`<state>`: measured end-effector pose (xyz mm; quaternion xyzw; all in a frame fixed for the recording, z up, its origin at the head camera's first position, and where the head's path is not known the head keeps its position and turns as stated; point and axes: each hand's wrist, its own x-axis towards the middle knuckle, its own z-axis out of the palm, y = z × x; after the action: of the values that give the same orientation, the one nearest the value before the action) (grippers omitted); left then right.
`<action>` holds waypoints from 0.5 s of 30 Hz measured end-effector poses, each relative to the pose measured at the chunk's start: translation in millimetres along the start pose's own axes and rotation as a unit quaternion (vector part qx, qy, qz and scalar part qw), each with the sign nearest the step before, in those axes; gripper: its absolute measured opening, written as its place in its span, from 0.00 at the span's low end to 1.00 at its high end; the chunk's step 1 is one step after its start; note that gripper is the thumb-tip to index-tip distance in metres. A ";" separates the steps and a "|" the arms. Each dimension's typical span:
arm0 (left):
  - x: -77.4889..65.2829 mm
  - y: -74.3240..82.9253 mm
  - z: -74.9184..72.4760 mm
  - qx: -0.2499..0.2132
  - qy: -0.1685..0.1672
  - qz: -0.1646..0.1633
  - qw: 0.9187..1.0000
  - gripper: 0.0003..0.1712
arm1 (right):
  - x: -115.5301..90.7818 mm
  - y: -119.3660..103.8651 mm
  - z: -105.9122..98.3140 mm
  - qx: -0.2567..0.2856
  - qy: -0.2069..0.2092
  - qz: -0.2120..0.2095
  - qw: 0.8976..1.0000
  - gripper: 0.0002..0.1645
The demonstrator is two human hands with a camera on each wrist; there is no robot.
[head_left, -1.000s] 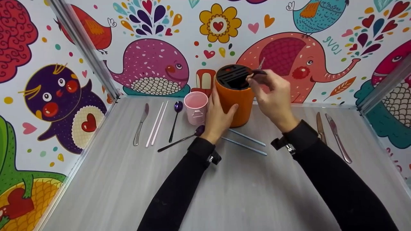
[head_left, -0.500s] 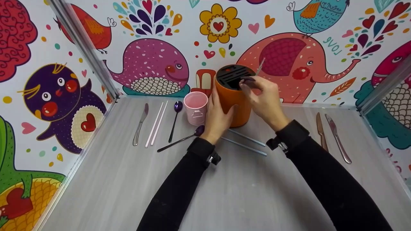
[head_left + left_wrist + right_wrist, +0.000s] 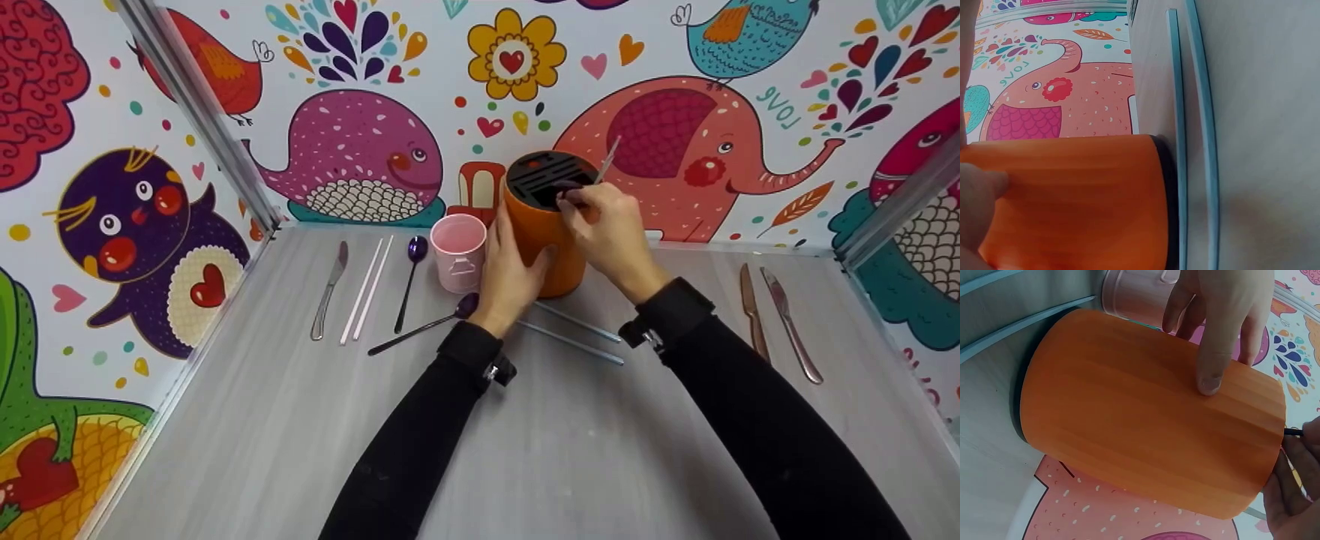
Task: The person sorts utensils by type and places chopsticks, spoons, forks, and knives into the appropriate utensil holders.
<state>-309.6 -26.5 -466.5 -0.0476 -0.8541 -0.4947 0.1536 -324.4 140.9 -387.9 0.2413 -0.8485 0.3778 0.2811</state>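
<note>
My left hand (image 3: 514, 281) grips the side of an orange knife block (image 3: 551, 255), thumb across its front. The block stands upright, with a slotted black top (image 3: 536, 176). Over that top my right hand (image 3: 611, 232) pinches a dark purple spoon (image 3: 568, 185); fingers hide most of it. In the right wrist view its thin dark handle (image 3: 1293, 432) enters the block's top end beside my right fingertips. A thin silver utensil (image 3: 609, 156) sticks up behind my right hand. Two blue straws (image 3: 1204, 124) lie by the block's base.
A pink cup (image 3: 457, 251) stands left of the block. Two purple spoons (image 3: 416, 251), two pink straws (image 3: 367, 289) and a table knife (image 3: 330, 292) lie further left. Two more knives (image 3: 787, 322) lie at right. Patterned walls (image 3: 360, 150) enclose the table.
My right hand has moved left and down over the block's top, and the spoon sits lower. The silver utensil shows more fully behind it. My left hand has stayed on the block.
</note>
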 end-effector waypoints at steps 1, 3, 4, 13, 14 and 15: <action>-0.1 0.0 0.2 0.001 0.001 0.001 1.000 0.62 | 0.1 -0.2 0.9 -0.004 -0.002 0.005 1.000 0.12; 0.0 -0.1 1.1 0.004 0.003 0.005 1.000 0.61 | 0.2 -0.8 2.5 -0.013 -0.007 0.014 1.000 0.13; 0.1 0.1 1.5 0.005 0.003 0.007 1.000 0.62 | 0.2 -1.3 3.2 -0.016 -0.010 0.019 1.000 0.13; -1.1 0.3 0.6 0.012 0.001 0.010 1.000 0.61 | -0.2 -4.0 6.5 -0.026 -0.025 0.025 0.999 0.14; -1.5 0.5 0.1 0.017 0.002 0.012 1.000 0.61 | -0.1 -4.1 6.5 -0.025 -0.026 0.023 0.999 0.13; -1.8 0.6 -0.4 0.022 0.003 0.013 1.000 0.60 | 0.0 -4.5 6.4 -0.023 -0.028 0.023 0.999 0.14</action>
<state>-307.6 -26.4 -466.4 -0.0539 -0.8634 -0.4742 0.1634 -323.5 133.2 -389.2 0.2258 -0.8697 0.3574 0.2546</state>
